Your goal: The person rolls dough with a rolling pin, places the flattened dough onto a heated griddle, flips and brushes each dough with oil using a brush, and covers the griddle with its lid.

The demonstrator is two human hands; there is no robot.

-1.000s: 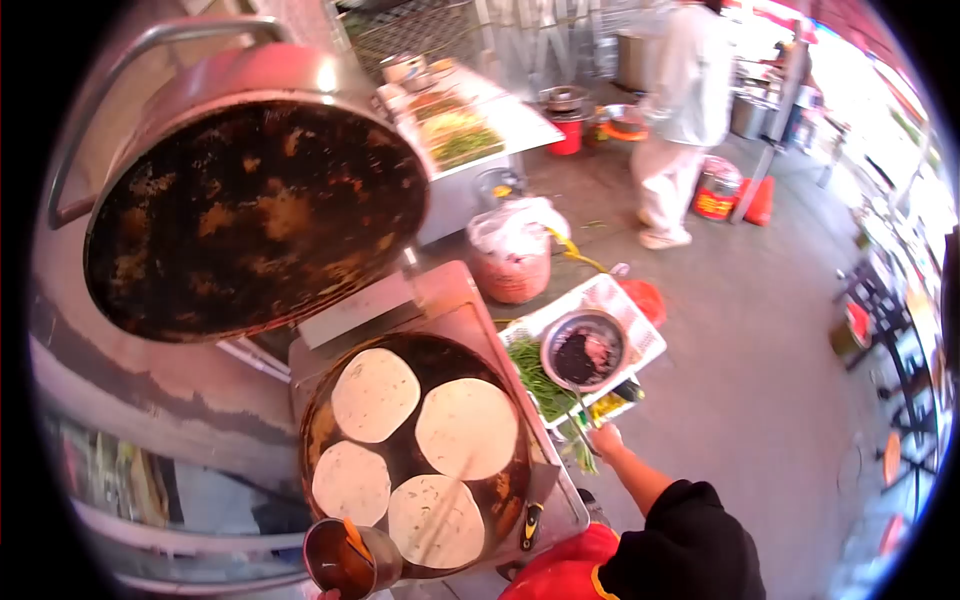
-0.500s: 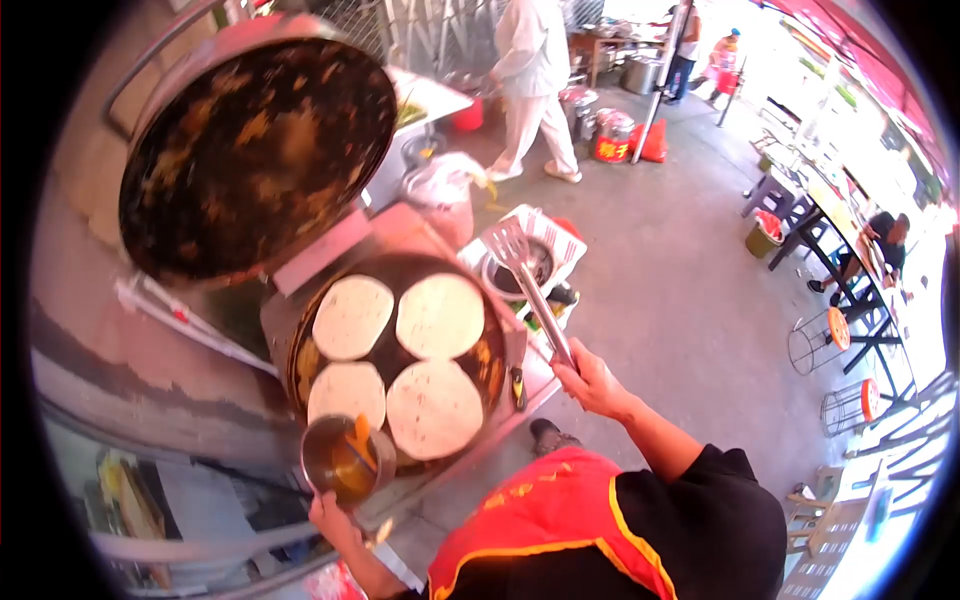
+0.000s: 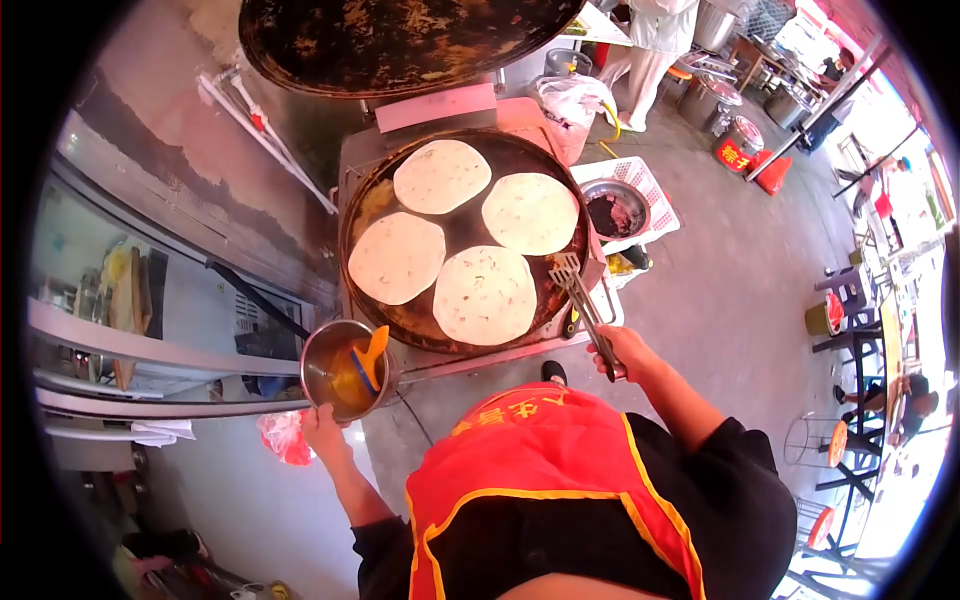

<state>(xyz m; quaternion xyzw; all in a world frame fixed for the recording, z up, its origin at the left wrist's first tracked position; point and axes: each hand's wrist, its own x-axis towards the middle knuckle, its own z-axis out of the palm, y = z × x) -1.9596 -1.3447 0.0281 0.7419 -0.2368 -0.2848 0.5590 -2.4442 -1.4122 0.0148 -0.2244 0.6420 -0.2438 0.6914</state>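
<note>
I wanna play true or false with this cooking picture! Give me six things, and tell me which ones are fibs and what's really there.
1. Four flatbreads lie on the pan. True.
2. The lid covers the pan. False: it is raised, and the pan is uncovered.
3. The right hand holds a metal tool. True.
4. The left hand holds nothing. False: it holds a pot.
5. Something orange leans in the pot. True.
6. The apron is green. False: it is red with yellow edges.
</note>
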